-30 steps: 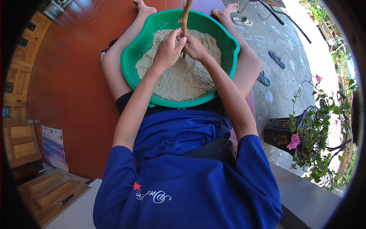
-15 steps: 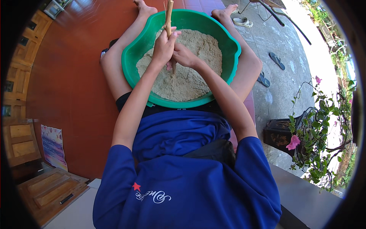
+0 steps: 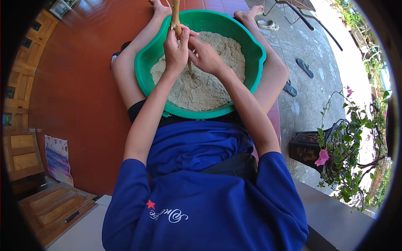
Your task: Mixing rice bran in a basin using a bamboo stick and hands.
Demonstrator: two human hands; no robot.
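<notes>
A peeled, knobbly wooden stick [image 3: 175, 14] slants down into a pale, sandy or floury powder [image 3: 203, 94], which fills the bottom of a wide green plastic basin [image 3: 140, 69]. My left hand [image 3: 176, 51] is closed on the stick, thumb up along its near side. Just right of it and slightly lower, my right hand [image 3: 206, 54] is also closed around the stick, its fingertips partly hidden behind the left hand. The stick's lower end meets the powder at a small dent below my hands.
The basin sits between my outstretched legs [image 3: 264, 88] on a red-brown floor [image 3: 83, 104]. To the right are a grey concrete strip with dark flip-flops [image 3: 304, 67], a pale clog [image 3: 268, 25] and a dark planter [image 3: 307, 148] with pink flowers. Wooden panels [image 3: 58, 209] stand at left.
The stick's upper part has tilted to the left. My left hand has shifted slightly left, its fingers turned more upright, and my right hand has slid a little up and to the right.
</notes>
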